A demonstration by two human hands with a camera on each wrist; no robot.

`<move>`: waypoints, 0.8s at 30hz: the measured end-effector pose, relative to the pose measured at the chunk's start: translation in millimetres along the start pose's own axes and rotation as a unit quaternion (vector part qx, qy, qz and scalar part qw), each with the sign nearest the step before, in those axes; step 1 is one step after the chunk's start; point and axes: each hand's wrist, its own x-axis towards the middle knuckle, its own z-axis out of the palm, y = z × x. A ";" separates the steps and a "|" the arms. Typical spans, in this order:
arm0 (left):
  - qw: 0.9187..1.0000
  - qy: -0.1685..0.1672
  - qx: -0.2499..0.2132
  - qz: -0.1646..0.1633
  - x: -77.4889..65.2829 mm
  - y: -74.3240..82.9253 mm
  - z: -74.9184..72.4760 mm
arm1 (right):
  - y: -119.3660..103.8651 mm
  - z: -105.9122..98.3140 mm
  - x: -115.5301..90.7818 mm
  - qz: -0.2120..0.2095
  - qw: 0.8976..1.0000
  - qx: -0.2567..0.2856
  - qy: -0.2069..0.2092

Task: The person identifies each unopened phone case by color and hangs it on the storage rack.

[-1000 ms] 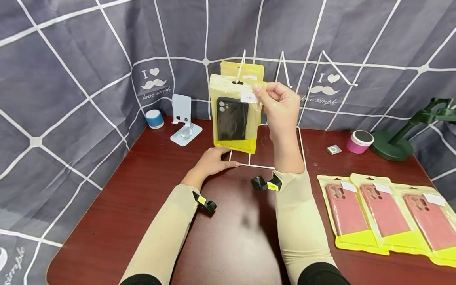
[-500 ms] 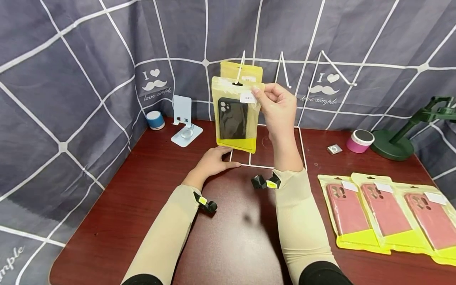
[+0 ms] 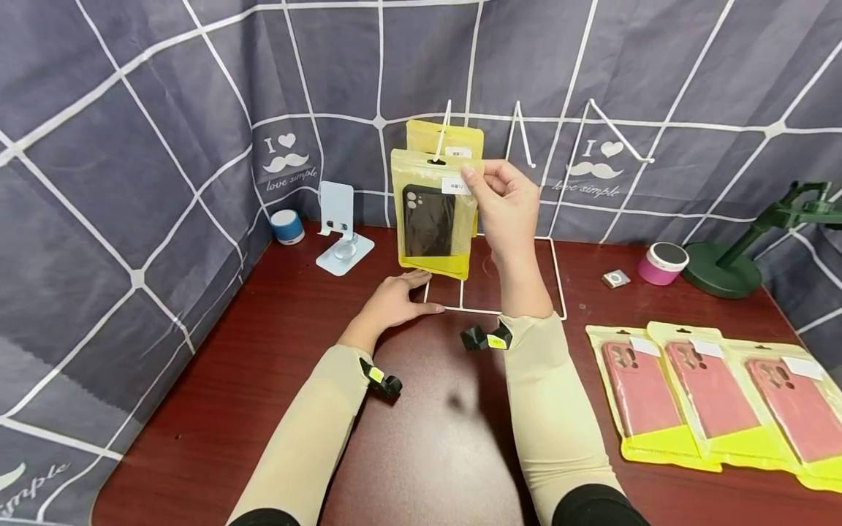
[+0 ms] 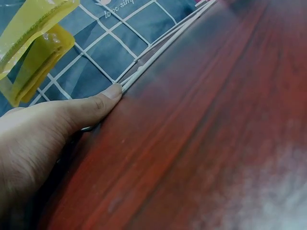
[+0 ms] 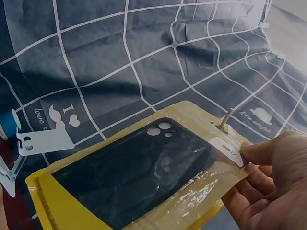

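Note:
My right hand pinches the upper right edge of a clear-and-yellow pouch with a black phone case inside, beside its white label. The pouch's hang hole is at the tip of a white wire hook; in the right wrist view, the hook end pokes through the hole. Behind it on the same hook hangs another yellow pouch, mostly covered. My left hand rests low at the left front of the white wire rack's base. In the left wrist view its extended thumb touches the wire.
Two more hooks stand to the right. Several pouched pink phone cases lie at the table's right. A phone stand and blue speaker sit back left; a pink speaker, small square gadget and green stand sit back right.
My right hand and the pouch it pinches have shifted slightly to the left, towards the pouch behind. The left hand stays at the rack's base. The head view has tilted a little.

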 end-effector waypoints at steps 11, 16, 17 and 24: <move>1.000 0.010 -0.003 0.009 -0.1 -2.1 2.9 | 1.5 0.2 -0.1 -0.002 1.000 -0.001 0.002; 1.000 0.009 -0.006 0.001 -0.8 -2.6 2.7 | 1.3 -0.3 -0.7 -0.003 1.000 -0.011 0.000; 1.000 0.009 -0.006 0.000 -0.9 -2.7 2.6 | 1.3 -0.4 -0.9 -0.001 1.000 -0.010 -0.002; 1.000 0.011 -0.006 0.013 -0.4 -2.2 2.5 | 3.4 -1.5 -1.6 0.014 0.999 0.003 -0.029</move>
